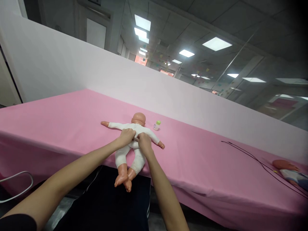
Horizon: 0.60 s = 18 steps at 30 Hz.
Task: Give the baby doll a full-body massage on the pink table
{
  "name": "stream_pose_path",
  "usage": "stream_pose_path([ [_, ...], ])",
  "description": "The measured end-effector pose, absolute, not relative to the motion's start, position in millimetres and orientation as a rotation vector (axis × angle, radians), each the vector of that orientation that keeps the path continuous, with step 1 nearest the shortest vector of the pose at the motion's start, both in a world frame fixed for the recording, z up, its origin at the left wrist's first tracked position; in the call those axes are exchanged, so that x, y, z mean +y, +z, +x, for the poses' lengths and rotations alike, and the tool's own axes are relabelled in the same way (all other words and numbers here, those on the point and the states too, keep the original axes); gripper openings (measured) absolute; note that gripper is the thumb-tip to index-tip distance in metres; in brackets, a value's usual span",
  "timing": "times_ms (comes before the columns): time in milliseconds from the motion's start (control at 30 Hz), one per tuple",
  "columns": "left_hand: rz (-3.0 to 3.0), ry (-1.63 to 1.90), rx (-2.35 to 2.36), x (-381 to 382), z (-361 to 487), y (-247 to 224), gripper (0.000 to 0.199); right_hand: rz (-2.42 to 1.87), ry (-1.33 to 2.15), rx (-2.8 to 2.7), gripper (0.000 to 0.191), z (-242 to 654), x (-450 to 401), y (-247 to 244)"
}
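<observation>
A baby doll (139,163) with a white cloth body lies face down on the pink-covered table (192,154), its arms spread and its feet over the front edge. My left hand (127,136) rests on the doll's back, fingers curled and closed. Close beside it, my right hand (144,143) is also closed on the back. Whether either hand pinches the cloth is too small to make out. A small clear bottle with a green cap (157,125) stands right of the doll's head.
Thin black cables (250,154) run across the right of the table. A second doll (290,171) lies at the far right edge. Behind the table rises a white low wall (168,93) with glass above. A white cable (30,179) loops at the lower left.
</observation>
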<state>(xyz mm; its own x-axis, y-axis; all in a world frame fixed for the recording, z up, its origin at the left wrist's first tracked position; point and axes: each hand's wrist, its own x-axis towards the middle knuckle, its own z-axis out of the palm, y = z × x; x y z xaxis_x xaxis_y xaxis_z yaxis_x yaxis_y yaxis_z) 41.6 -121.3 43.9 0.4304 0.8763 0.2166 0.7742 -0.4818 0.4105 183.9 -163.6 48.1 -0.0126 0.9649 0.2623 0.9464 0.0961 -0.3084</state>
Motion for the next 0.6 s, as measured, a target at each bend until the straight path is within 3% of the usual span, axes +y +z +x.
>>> stream_pose_path([
  [133,2.535,0.589,1.492,-126.4,46.7,38.3,0.017,-1.974,0.004,-1.973,0.027,172.5,-162.5,39.3],
  [400,2.443,0.657,1.306,-147.7,7.0,59.5,0.019,-1.657,0.091,-2.030,0.018,192.0,-201.8,55.5],
  [600,2.527,0.646,1.404,-178.0,17.1,44.9,0.028,-1.845,-0.071,-2.123,0.021,181.7,-203.2,33.0],
])
